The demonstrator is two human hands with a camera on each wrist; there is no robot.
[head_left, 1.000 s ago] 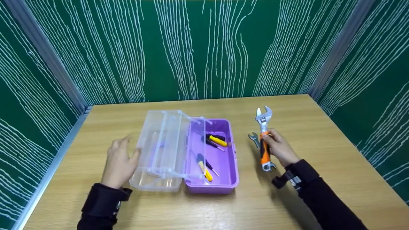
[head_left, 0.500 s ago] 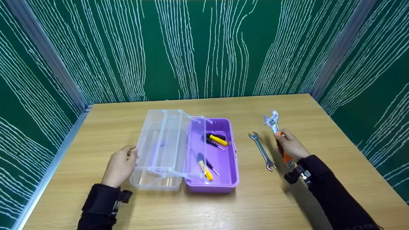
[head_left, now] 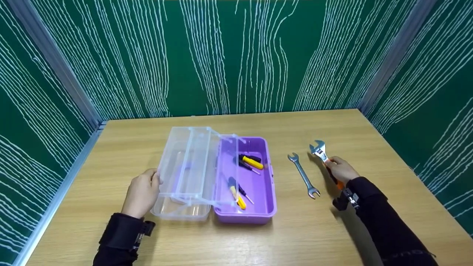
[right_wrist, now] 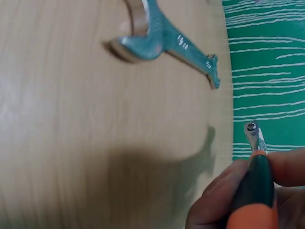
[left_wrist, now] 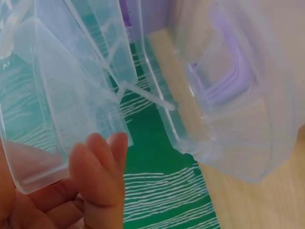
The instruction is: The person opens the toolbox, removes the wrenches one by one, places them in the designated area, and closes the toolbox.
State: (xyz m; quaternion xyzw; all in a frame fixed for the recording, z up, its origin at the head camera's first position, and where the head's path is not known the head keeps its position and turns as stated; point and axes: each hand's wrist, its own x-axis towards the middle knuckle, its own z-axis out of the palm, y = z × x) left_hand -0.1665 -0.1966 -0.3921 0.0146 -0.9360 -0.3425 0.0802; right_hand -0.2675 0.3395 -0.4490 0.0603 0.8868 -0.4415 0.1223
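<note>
In the head view my right hand (head_left: pixel 342 170) grips the orange-and-black handle of an adjustable wrench (head_left: pixel 320 149), low over the table's right side. Its handle (right_wrist: pixel 252 191) fills the lower right of the right wrist view. Left of it lies a double open-end wrench (head_left: pixel 303 175). My left hand (head_left: pixel 142 192) pinches the edge of a clear plastic tray (left_wrist: pixel 52 95), which is raised on hinged arms beside a purple toolbox (head_left: pixel 271 184). Inside the box lie several screwdrivers, two of them with yellow handles: one yellow screwdriver (head_left: pixel 253 162) towards the back, another yellow screwdriver (head_left: pixel 241 202) towards the front.
The toolbox's clear lid (head_left: pixel 181 214) lies folded back on the wooden table (head_left: pixel 244 244), under the tray. Green panels (head_left: pixel 258 55) with white wavy lines stand behind and at both sides of the table.
My right hand has moved right and lower with the adjustable wrench, uncovering the open-end wrench. My left hand has come to the tray's edge and taken hold of it.
</note>
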